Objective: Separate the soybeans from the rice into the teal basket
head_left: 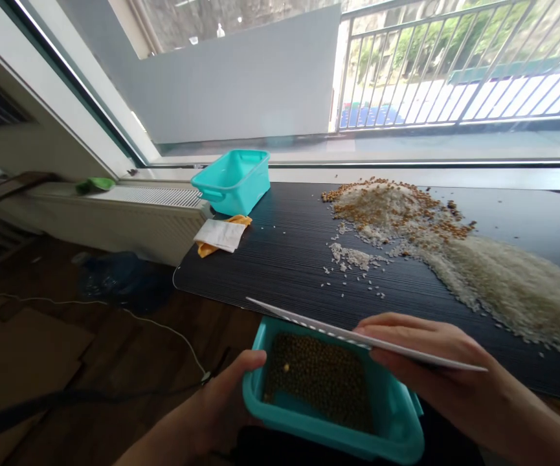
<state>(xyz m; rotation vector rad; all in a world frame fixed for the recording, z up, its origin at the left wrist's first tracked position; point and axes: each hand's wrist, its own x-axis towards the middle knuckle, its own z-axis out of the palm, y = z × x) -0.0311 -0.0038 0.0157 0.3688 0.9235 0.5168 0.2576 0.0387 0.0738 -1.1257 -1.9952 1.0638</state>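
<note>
My left hand (221, 404) grips the left rim of a teal plastic tub (396, 421) held at the table's near edge. Brown beans (318, 378) cover the tub's bottom. My right hand (435, 362) is closed on a thin white card (309, 322), held tilted over the tub's far rim. On the black table (284, 259) lies a wide heap of white rice mixed with brown beans (396, 210), trailing right into plain rice (513, 285).
A second teal tub (234, 181) stands at the table's far left corner, beside a white packet on a yellow cloth (221, 234). A radiator (129, 213) lies to the left. Window and balcony railing run behind. A cable (114, 307) crosses the wooden floor.
</note>
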